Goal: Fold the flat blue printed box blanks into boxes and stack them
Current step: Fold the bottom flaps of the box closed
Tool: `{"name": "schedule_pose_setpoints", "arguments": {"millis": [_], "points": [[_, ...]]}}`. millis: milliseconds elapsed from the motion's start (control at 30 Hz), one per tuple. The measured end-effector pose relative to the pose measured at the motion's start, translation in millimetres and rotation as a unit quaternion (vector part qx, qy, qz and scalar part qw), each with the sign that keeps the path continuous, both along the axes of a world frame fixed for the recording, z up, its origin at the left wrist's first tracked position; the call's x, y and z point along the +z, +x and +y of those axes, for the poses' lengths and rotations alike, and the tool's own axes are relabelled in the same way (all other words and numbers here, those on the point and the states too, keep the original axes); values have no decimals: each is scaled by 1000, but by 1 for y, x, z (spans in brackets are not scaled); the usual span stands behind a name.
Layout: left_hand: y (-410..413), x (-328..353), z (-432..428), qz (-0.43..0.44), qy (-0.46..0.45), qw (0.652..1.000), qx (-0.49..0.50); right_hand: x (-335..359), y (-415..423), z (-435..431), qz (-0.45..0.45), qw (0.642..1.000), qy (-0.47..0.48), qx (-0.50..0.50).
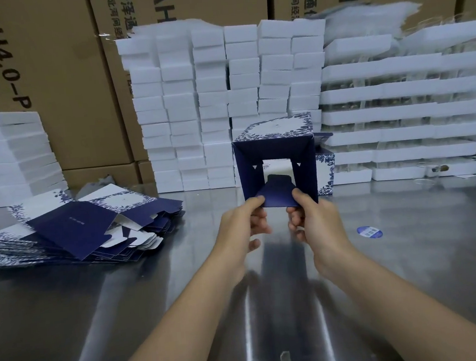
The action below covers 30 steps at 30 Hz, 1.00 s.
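Holding a half-folded blue box [275, 159] up in the air, above the steel worktop [153, 275], with the open end turned toward the camera. Pinching its lower flap [279, 199] at both corners: left hand [244, 223] at the left corner, right hand [313, 219] at the right one. Fingers [255, 202] curled and grasping the card, thumbs on top, the rest underneath.

Looking through the box, possible to see white stacks beyond, so judged as not closed at the far end yet.

Risks from here:

- Pushing harder with one thumb than the other, and so sending the flap in crooked and missing the side tabs.
- Pressing too hard on thin card, and leaving a crease or a dent in the printed blue face.
- Supporting only the low edge, so easy to skew the square tube into a slanted shape.
- Moving forward carelessly and knocking the finished box [325, 172], standing just beyond the right fingers.
- Reaching later for the pile of flat blanks [75, 228], well to the left of the left fingers; already fanned out, so likely to slide apart when pulled from the top.
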<state>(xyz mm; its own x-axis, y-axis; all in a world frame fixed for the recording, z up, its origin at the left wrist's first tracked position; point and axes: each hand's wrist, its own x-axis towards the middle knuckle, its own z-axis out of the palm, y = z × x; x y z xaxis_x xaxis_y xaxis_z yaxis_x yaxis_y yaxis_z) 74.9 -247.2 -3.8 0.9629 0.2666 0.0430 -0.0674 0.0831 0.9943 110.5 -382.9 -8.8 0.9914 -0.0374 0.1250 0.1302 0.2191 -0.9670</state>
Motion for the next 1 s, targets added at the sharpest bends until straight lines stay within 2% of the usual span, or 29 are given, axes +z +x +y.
{"name": "schedule_pose_setpoints", "arguments": {"millis": [67, 133, 333, 500, 667, 800, 1000], "points": [[0, 1, -3, -27, -9, 999, -26, 1, 0, -2, -1, 1000, -2, -3], [-2, 2, -5, -38, -8, 999, -6, 3, 0, -4, 4, 1000, 5, 15], [-4, 1, -6, -35, -7, 999, 1, 3, -15, 3, -1, 985, -38, 166], [-6, 1, -11, -18, 21, 999, -33, 4, -13, 3, -12, 991, -5, 136], [-7, 0, -18, -40, 45, 997, -38, 7, -14, -1, -4, 986, -63, 152], [-5, 1, -13, -32, 47, 998, -19, 8, -12, -2, 31, 992, 1, 118], [-3, -2, -14, -16, 41, 998, -55, 7, -13, 0, 28, 991, -20, 127]]}}
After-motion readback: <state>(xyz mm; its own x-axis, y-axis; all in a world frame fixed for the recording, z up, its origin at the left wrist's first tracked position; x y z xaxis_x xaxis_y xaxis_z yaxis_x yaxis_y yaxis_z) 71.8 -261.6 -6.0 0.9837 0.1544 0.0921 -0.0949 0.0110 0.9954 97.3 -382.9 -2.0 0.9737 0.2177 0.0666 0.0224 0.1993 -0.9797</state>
